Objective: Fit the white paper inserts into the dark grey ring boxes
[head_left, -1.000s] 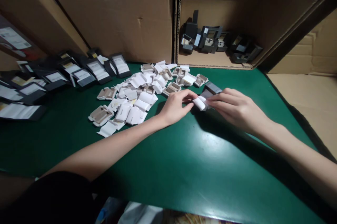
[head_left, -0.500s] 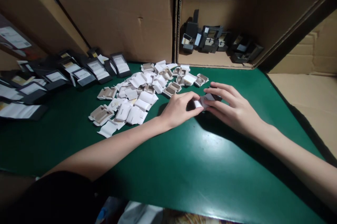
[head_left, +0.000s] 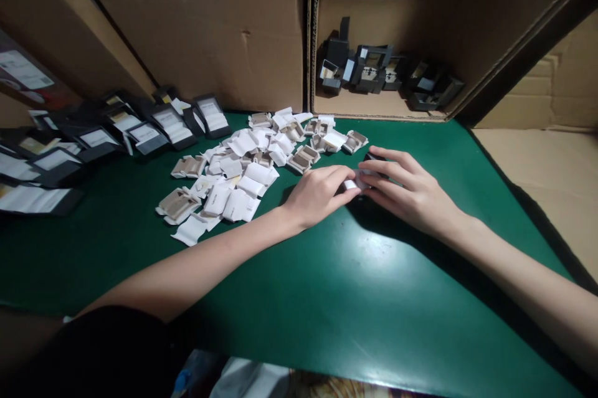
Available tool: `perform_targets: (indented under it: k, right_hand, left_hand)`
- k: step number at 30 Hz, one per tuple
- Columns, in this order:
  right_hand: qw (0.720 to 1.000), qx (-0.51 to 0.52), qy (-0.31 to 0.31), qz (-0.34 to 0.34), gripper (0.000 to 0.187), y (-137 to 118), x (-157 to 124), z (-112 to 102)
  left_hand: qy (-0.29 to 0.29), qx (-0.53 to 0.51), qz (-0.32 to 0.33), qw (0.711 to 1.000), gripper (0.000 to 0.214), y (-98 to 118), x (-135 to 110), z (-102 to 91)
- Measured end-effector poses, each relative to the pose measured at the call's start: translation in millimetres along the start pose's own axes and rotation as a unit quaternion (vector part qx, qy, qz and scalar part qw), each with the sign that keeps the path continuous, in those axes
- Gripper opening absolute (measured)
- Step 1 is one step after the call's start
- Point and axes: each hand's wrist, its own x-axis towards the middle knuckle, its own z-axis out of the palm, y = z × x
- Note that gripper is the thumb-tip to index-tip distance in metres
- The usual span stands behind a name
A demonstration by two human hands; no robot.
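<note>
My left hand pinches the near left end of a small white folded card piece between thumb and fingers. From the other side my right hand closes its fingers over the same piece and over a small black box. Most of the box and card lies hidden under the right fingers, so I cannot tell how far the card sits in the box. Just left of my hands spreads a heap of white folded card inserts, several turned with their grey-brown inner side up.
Several black boxes with white cards stand at the left of the green table. An upright cardboard carton at the back right holds several open black boxes. Another cardboard wall stands behind the heap.
My right fingers have settled lower over the white card piece, covering more of it. My left hand keeps its pinch in nearly the same place.
</note>
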Motion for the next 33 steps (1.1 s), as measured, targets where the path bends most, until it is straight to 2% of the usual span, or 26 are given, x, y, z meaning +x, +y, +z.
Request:
perform_targets:
  k: [4, 14, 21, 28, 33]
  right_hand:
    - [1.0, 0.003, -0.007, -0.003, 0.021, 1.8, 0.8, -1.5]
    - [0.999, -0.018, 0.026, -0.015, 0.016, 1.1, -1.2, 3.7]
    - [1.0, -0.01, 0.021, -0.014, 0.009, 4.2, -4.7, 5.6]
    - [1.0, 0.012, 0.02, -0.018, 0.01, 5.6, -6.6, 5.0]
    - [1.0, 0.022, 0.011, -0.01, 0.013, 6.8, -6.2, 5.1]
  left_hand:
    - [-0.006, -0.011, -0.018, 1.0, 0.015, -0.5, -0.5, 1.7]
    - [-0.025, 0.003, -0.026, 0.999, 0.015, 2.7, 1.6, 0.1]
    - [-0.048, 0.07, 0.018, 0.996, 0.009, 6.7, 4.8, -0.7]
    - [-0.03, 0.089, 0.046, 0.994, 0.013, 6.6, 2.4, 1.0]
    - [-0.039, 0.172, 0.083, 0.981, 0.014, 4.4, 4.0, 1.9]
